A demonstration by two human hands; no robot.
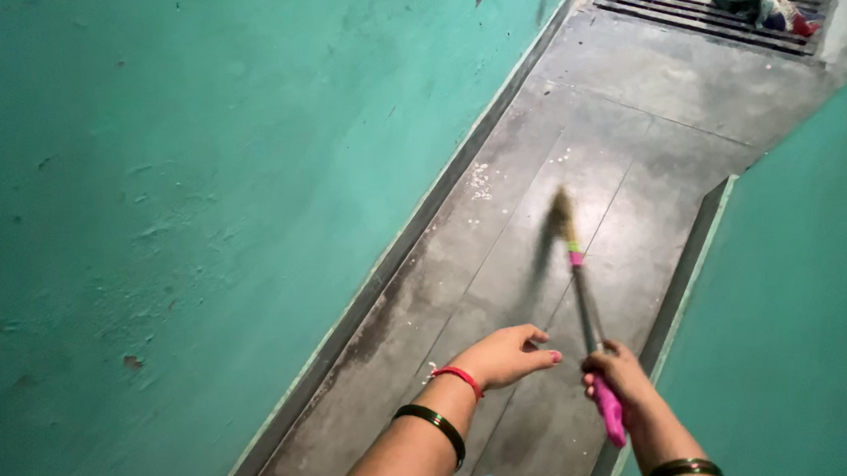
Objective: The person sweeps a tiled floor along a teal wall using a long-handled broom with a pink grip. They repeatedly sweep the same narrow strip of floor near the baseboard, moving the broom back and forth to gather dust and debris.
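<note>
Sweeping a narrow grey floor between two teal walls, broom in the right hand.

Nearest, the right hand (612, 373) is clenched around the pink grip of the broom (583, 288), while the left hand (508, 354) hangs beside it holding nothing, fingers loosely curled and apart from the handle. The broom slants forward, its blurred bristle head low over the middle of the floor (628, 134), so this looks like mid-stroke of a sweep. Just beyond the bristles, near the floor's left edge by the wall, lie pale white specks (479, 180). At the far end a metal drain grate (708, 2) spans the floor with a crumpled cloth (764, 4) on it. The next stroke would seemingly need reach toward the left edge to catch those specks.
</note>
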